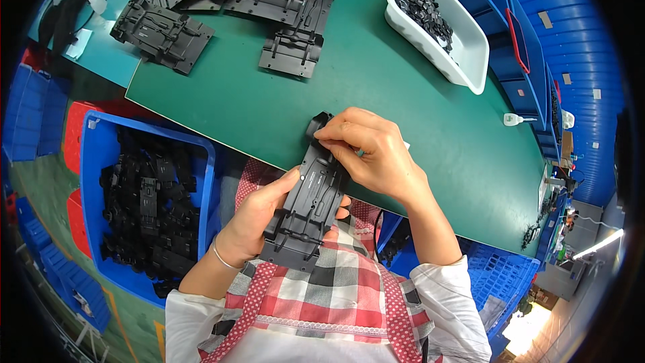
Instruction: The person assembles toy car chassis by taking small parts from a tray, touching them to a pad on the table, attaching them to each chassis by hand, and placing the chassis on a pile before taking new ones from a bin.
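Note:
A long black plastic chassis plate (pixel 312 195) with molded ribs lies tilted in my left hand (pixel 259 208). The thumb rests on its left edge and the fingertips show past its right edge. Over the plate's far end, my right hand (pixel 369 144) has its thumb and fingertips pinched together against the plastic. Whatever is between those fingertips is hidden or too small to make out. More black chassis plates (pixel 164 33) lie in a loose pile on the far left of the green table (pixel 430 141).
A white tub (pixel 474 70) of small black parts stands at the back right, near blue bins (pixel 517 87) and a small white bottle (pixel 512 119). To my left, a blue crate (pixel 91 181) holds many black parts. The table's front edge runs just beyond my lap.

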`<state>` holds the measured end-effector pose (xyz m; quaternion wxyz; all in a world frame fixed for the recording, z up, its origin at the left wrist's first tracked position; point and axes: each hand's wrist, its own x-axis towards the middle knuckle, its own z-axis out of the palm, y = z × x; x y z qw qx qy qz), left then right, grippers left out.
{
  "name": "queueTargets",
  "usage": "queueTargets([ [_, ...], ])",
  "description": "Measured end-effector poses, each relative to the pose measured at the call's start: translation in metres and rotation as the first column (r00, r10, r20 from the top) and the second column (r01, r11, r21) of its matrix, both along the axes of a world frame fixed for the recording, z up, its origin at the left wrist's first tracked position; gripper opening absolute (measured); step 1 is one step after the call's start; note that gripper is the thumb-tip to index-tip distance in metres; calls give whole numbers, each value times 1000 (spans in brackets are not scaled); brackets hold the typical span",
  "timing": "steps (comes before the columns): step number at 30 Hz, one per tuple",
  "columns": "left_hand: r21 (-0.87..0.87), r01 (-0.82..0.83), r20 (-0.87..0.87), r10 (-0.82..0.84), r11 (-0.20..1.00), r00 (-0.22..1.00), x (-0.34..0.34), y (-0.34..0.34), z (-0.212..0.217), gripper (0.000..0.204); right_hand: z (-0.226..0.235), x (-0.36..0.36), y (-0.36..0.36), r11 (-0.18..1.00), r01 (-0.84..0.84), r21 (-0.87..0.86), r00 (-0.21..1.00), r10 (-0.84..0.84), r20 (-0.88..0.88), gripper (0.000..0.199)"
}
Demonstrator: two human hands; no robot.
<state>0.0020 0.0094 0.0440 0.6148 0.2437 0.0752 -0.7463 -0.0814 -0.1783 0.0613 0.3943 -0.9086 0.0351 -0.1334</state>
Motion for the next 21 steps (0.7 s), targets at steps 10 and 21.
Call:
queueTargets([
  [10,24,-4,-2,4,1000,1000,-1,0,0,56,-2,1,1,999,-27,-35,999,29,35,16],
  [21,25,-24,-23,25,999,999,-3,-1,2,48,5,-2,0,1000,-5,-22,1000,4,-15,17],
])
